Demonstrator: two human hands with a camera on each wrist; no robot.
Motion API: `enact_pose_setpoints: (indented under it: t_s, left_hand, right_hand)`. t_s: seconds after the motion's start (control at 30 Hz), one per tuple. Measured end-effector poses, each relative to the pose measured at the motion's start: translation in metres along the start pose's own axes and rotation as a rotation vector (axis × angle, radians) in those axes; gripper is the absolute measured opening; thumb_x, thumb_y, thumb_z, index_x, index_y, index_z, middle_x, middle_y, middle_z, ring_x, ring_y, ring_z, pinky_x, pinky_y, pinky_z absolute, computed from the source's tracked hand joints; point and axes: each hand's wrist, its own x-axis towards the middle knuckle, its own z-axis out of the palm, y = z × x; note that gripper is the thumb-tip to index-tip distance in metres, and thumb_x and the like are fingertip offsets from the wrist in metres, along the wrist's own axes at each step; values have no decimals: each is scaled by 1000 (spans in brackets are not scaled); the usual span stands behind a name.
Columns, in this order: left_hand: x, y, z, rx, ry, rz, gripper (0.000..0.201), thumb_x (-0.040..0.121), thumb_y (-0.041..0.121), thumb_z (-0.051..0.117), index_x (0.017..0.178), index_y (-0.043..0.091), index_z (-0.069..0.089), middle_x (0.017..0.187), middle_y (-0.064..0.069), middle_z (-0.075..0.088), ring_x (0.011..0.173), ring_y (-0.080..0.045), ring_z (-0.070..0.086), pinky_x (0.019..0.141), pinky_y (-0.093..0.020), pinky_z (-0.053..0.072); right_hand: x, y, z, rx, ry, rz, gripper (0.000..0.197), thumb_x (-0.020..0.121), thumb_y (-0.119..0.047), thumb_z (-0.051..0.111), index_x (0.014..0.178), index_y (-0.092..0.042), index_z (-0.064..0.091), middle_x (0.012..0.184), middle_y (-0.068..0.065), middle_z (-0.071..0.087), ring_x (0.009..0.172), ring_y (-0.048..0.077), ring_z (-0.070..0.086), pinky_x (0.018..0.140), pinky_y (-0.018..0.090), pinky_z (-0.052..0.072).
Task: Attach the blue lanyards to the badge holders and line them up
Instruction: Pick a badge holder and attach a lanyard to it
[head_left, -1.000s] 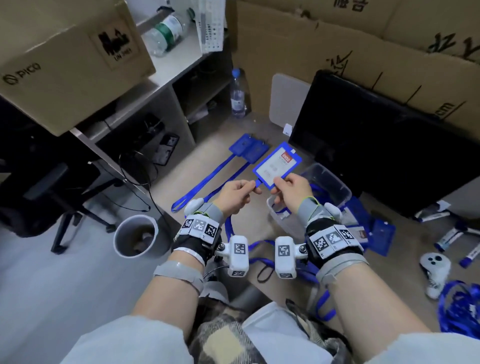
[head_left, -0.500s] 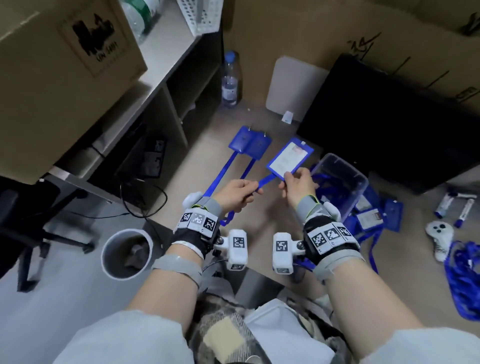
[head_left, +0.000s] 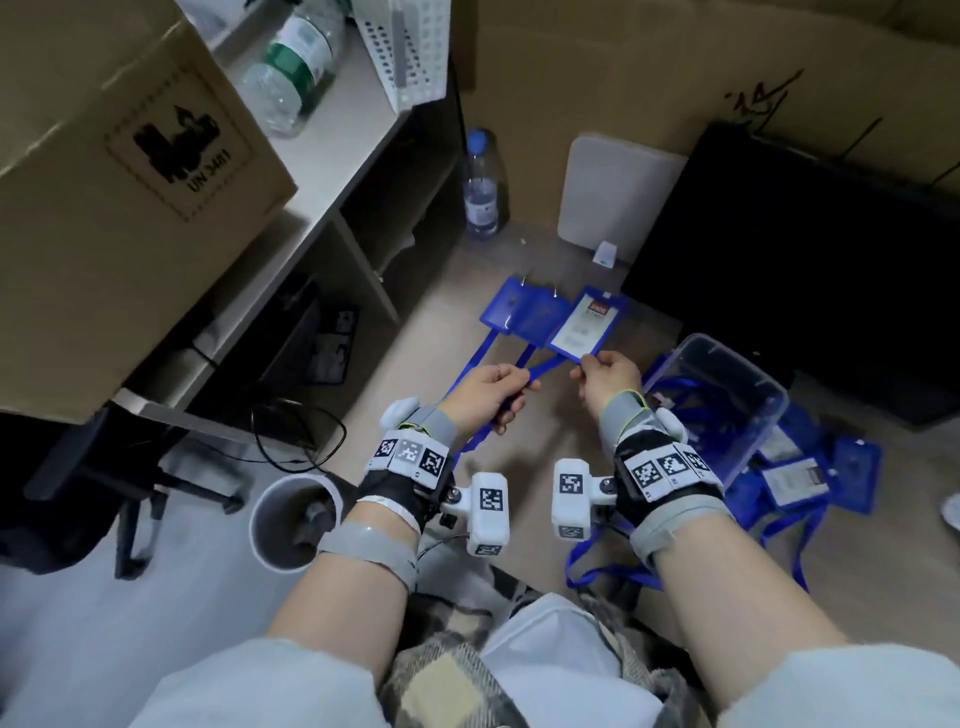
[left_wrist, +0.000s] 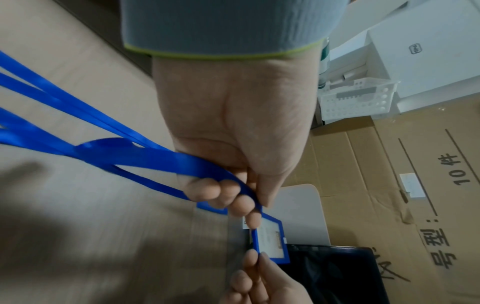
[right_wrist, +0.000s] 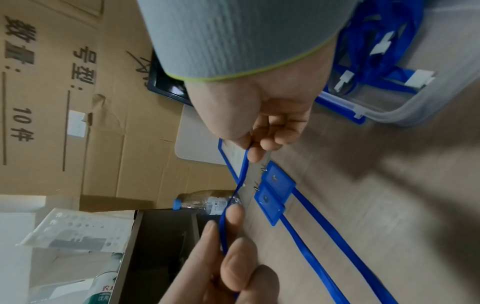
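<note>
Hands forward: left hand (head_left: 488, 392) gripping lanyard (head_left: 540, 370), right hand (head_left: 608, 376) pinching badge holder (head_left: 584, 325), prob. just above floor

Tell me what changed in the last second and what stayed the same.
The badge holder has come down and away from the person, from mid-air to beside the two finished badge holders on the floor. The right hand still pinches its near edge, and the left hand still grips its blue lanyard. The two finished holders and the clear bin stayed put.
</note>
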Motion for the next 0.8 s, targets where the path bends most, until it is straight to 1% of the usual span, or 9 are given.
enact_pose_setpoints:
  t_s: [0.13, 0.3, 0.43, 0.5, 0.6, 0.67, 0.7, 0.77, 0.8]
  left_hand:
    - [10, -12, 8, -22, 10, -48, 29, 104, 25, 43, 110, 1, 59, 58, 2, 46, 42, -9, 36, 38, -22, 33]
    - [43, -15, 7, -46, -42, -129, 26, 103, 20, 43, 111, -1, 56, 61, -1, 49, 44, -12, 40, 39, -23, 39]
    - [76, -17, -8, -56, -29, -219, 28, 103, 17, 44, 114, -6, 56, 64, -5, 54, 44, -14, 47, 40, -25, 46]
    - [93, -17, -16, -75, -15, -258, 26, 102, 16, 45, 112, -4, 58, 64, -6, 56, 44, -15, 50, 41, -25, 48]
    - [104, -18, -20, -68, -19, -296, 20, 103, 16, 45, 104, 1, 58, 65, -6, 57, 46, -15, 51, 43, -26, 50]
    - [112, -20, -22, -64, -14, -330, 22, 102, 16, 46, 107, -3, 57, 66, -7, 58, 46, -15, 52, 44, -26, 51]
    - [115, -21, -22, -61, -11, -344, 27, 102, 17, 47, 112, -6, 56, 67, -7, 58, 47, -16, 52, 45, -27, 51]
    - [122, -24, -24, -59, -15, -375, 33, 102, 17, 47, 118, -11, 53, 68, -8, 58, 48, -16, 53, 46, -27, 52]
    - [123, -26, -24, -55, -20, -386, 34, 102, 17, 46, 119, -12, 52, 68, -8, 58, 48, -16, 53, 46, -27, 52]
  right_hand:
    - [10, 12, -3, -31, -59, 74, 14, 93, -15, 49, 80, -18, 51, 63, -1, 64, 49, 18, 44, 59, 31, 38]
    - [44, 12, 4, 36, -84, 236, 14, 101, -10, 37, 92, -8, 48, 64, 7, 55, 40, 18, 45, 35, 23, 39]
    - [69, 12, 16, 146, -77, 385, 20, 104, -11, 33, 112, -4, 49, 67, 8, 51, 24, 9, 44, 28, 17, 39]
    - [83, 8, 21, 203, -82, 469, 16, 105, -11, 29, 111, -7, 42, 70, 8, 47, 29, 14, 48, 27, 18, 39]
    - [95, 4, 27, 199, -72, 523, 14, 106, -13, 27, 109, -8, 40, 70, 8, 44, 33, 19, 50, 32, 25, 44]
    - [105, 8, 29, 158, -65, 548, 19, 106, -16, 27, 104, -6, 43, 69, 7, 46, 31, 18, 51, 28, 22, 40]
    - [108, 9, 30, 153, -70, 571, 24, 106, -17, 27, 98, -4, 45, 69, 8, 46, 39, 21, 54, 29, 22, 41]
    - [116, 17, 32, 90, -126, 567, 24, 104, -16, 31, 91, -3, 46, 72, 8, 49, 57, 23, 54, 50, 29, 53]
    - [119, 21, 32, 51, -148, 544, 22, 104, -14, 33, 87, -6, 46, 74, 8, 51, 62, 22, 55, 62, 34, 54]
